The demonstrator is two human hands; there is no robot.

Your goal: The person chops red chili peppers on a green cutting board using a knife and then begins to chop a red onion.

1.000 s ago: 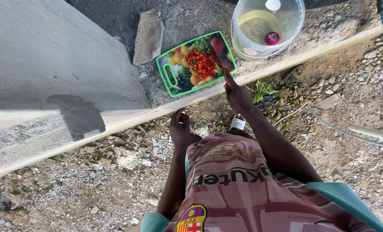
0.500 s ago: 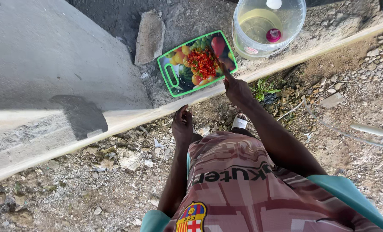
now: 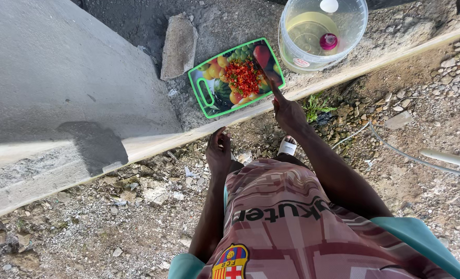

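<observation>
Right hand point(image 3: 287, 111) reaches forward over the pale concrete curb point(image 3: 152, 142), its fingers wrapped shut around the handle of a knife point(image 3: 265, 77) whose dark blade runs ahead of the knuckles onto the green-rimmed cutting board point(image 3: 201, 93). That board lies on the ground just beyond the hand, tilted, printed with fruit, and the blade tip sits at the near edge of a heap of chopped red peppers point(image 3: 243, 77) gathered at its middle. Judging by the fine, loose pieces, the chopping looks largely done; what seems left is to gather or move the heap, since it all lies on the board. Left hand point(image 3: 218, 150) hangs back from the work, well short of the board and on the near side of the curb, fingers curled loosely together and holding nothing that shows. Ahead and to the right of the knife hand stands a clear plastic bucket point(image 3: 351, 36) of yellowish liquid with a small pink-capped object in it. A flat grey stone point(image 3: 178, 44) lies beyond the board's left end, just beside it
</observation>
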